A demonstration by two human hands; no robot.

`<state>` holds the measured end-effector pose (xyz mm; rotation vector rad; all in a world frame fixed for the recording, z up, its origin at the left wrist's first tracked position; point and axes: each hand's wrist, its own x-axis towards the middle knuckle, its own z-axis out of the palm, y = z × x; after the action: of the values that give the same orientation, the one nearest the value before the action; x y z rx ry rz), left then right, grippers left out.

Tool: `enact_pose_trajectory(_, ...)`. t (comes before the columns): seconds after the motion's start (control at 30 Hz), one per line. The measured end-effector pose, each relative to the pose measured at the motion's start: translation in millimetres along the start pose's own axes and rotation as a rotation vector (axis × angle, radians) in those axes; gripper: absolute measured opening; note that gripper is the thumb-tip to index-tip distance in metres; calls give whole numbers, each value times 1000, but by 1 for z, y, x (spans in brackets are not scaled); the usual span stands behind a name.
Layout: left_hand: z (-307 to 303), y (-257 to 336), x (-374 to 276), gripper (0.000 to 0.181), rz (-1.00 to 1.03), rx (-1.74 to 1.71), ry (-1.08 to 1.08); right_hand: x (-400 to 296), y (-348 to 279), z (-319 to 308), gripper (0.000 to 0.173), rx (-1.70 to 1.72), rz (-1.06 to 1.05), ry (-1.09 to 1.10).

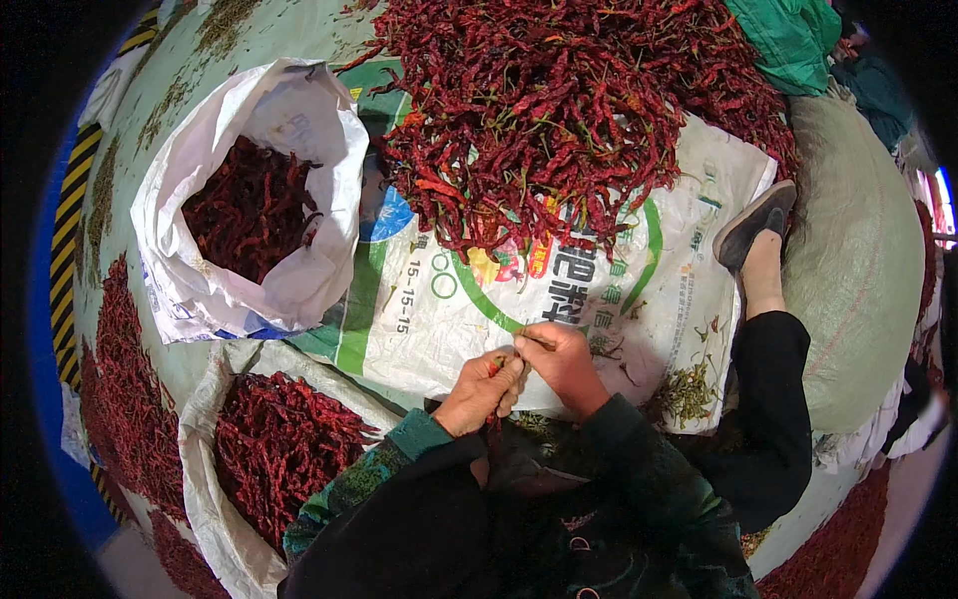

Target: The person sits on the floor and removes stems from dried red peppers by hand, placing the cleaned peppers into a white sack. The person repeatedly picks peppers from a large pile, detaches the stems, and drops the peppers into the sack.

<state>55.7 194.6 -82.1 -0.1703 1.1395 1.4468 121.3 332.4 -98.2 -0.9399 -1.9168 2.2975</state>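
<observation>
My left hand (485, 391) is closed around a few dried red chili peppers (495, 365), whose ends show above and below the fingers. Close beside it, my right hand (557, 359) pinches thumb and forefinger together at the tip of a chili or its stem; the fingers hide which. Both hands are over a flattened printed woven plastic sack (479, 329). Beyond them lies a big heap of dried red chilies (539, 127), many with stems on. Loose stems (688, 393) form a small pile to the right of my right hand.
An upright white woven sack (329, 224) at the left holds dark dried chilies. Below it, another open sack (198, 449) holds redder ones. A full pale green sack (853, 262) stands beside my shoe (756, 224). More chilies (131, 397) lie on the floor at far left.
</observation>
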Motion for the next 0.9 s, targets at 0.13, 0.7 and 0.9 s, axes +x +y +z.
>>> enact_pose_trajectory(0.13,-3,5,-2,21,-11,-93,-2,2,-16,10,15,298,168,-17)
enact_pose_trajectory(0.7,-9,7,-14,15,150,285,-24,99,-14,13,28,-985,-428,516)
enact_pose_trajectory(0.9,-16,2,-3,20,56,-136,187,87,1,-14,20,-772,-302,224)
